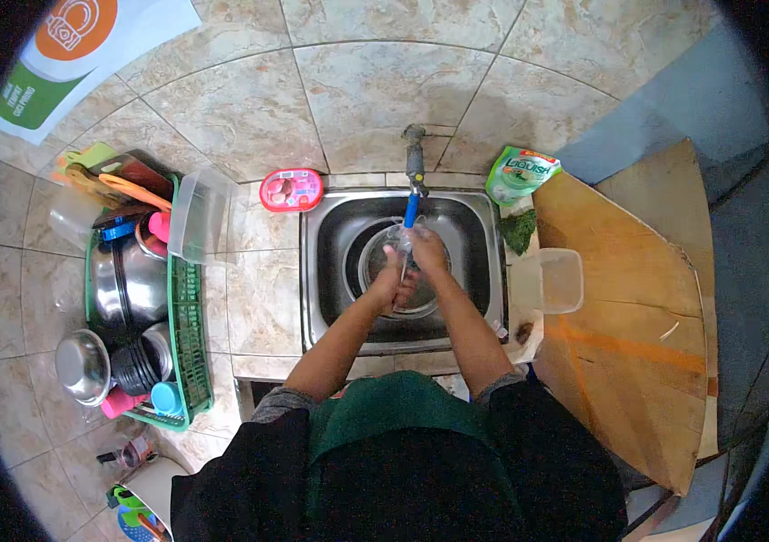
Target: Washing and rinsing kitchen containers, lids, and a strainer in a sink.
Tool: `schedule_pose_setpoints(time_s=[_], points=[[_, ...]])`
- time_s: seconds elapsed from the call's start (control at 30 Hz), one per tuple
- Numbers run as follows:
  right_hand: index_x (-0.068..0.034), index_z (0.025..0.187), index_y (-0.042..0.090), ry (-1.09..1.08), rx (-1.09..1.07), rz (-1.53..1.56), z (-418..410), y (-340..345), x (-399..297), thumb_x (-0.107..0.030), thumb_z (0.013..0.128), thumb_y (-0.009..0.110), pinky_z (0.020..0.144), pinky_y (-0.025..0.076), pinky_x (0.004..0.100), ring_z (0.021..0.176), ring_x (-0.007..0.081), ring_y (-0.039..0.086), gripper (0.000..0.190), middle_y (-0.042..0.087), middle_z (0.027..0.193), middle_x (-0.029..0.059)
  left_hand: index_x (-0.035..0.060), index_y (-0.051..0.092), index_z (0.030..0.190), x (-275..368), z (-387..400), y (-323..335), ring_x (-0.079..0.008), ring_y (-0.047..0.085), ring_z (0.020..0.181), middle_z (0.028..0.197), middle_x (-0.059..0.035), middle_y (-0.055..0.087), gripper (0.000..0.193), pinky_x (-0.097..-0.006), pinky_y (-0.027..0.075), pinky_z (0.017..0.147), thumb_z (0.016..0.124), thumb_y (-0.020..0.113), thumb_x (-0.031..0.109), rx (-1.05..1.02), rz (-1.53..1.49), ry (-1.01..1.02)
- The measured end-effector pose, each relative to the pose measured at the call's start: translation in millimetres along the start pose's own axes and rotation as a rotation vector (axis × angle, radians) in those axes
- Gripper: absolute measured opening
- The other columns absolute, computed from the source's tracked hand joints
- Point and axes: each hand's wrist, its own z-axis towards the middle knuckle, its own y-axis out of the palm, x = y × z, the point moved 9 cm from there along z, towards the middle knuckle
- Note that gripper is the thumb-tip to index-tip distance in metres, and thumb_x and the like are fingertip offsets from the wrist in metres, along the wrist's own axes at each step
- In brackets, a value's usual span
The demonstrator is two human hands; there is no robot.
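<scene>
Under the blue-tipped tap [411, 206], a thin clear item [395, 237], apparently plastic, is between my two hands; its exact shape is hard to make out. My left hand [392, 283] grips it from the lower left, thumb pointing up. On its upper right side, close beneath the spout, my right hand [427, 252] holds it with bent fingers. Both hands are over a round, see-through bowl or basin [361, 271], which sits inside the stainless steel sink [469, 325]. The forearms partly cover the sink's front edge.
Left of the sink stand a pink-and-red tub [291, 190] and a green dish basket [188, 339] full of pots, bowls and cups. On the right are a dish soap pouch [520, 175], a dark green scouring pad [519, 231], a clear container [561, 280] and a cardboard sheet [628, 332].
</scene>
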Motion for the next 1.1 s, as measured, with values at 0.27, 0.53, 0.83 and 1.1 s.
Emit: schedule_pose_setpoints(time_s=[0.27,0.53,0.83,1.1], points=[[-0.006,0.107,0.063,0.222,-0.235,-0.216,-26.9,22.0,-10.8,-0.032,0.083,0.058,0.067,0.048,0.0309,0.076,0.0158,0.062,0.036,0.066,0.079,0.013,0.0092,0.057,0.107,35.9,39.2,-39.8,-0.0128,0.054,0.071,0.088,-0.0048,0.064,0.046,-0.032,0.044,0.062,0.092,0.04,0.049,0.205,0.058,0.249],[-0.005,0.097,0.063,0.125,-0.325,0.078,-67.5,4.8,-5.7,-0.028,0.09,0.053,0.061,0.043,0.0267,0.064,0.0105,0.055,0.026,0.061,0.072,0.0027,-0.0019,0.054,0.1,94.4,41.5,-18.7,-0.0197,0.061,0.068,0.084,-0.0107,0.063,0.047,-0.0299,0.048,0.056,0.094,0.04,0.043,0.29,0.029,0.472],[-0.005,0.098,0.064,0.038,-0.25,-0.24,-88.8,-12.7,5.8,-0.039,0.09,0.051,0.057,0.044,0.0309,0.056,0.0137,0.057,0.038,0.061,0.063,0.0065,0.0038,0.057,0.089,67.2,56.0,-14.6,-0.0095,0.048,0.046,0.06,-0.0017,0.054,0.022,-0.0252,0.037,0.041,0.091,0.042,0.02,0.341,0.075,0.63],[-0.005,0.091,0.063,-0.101,0.033,-0.559,-107.7,-83.0,-22.4,-0.028,0.089,0.055,0.063,0.048,0.0323,0.069,0.0188,0.063,0.024,0.065,0.079,0.01,0.0069,0.054,0.074,95.4,43.2,-18.6,-0.009,0.038,0.039,0.055,-0.0008,0.049,0.037,-0.0244,0.027,0.036,0.092,0.046,0.038,0.515,0.058,0.468]])
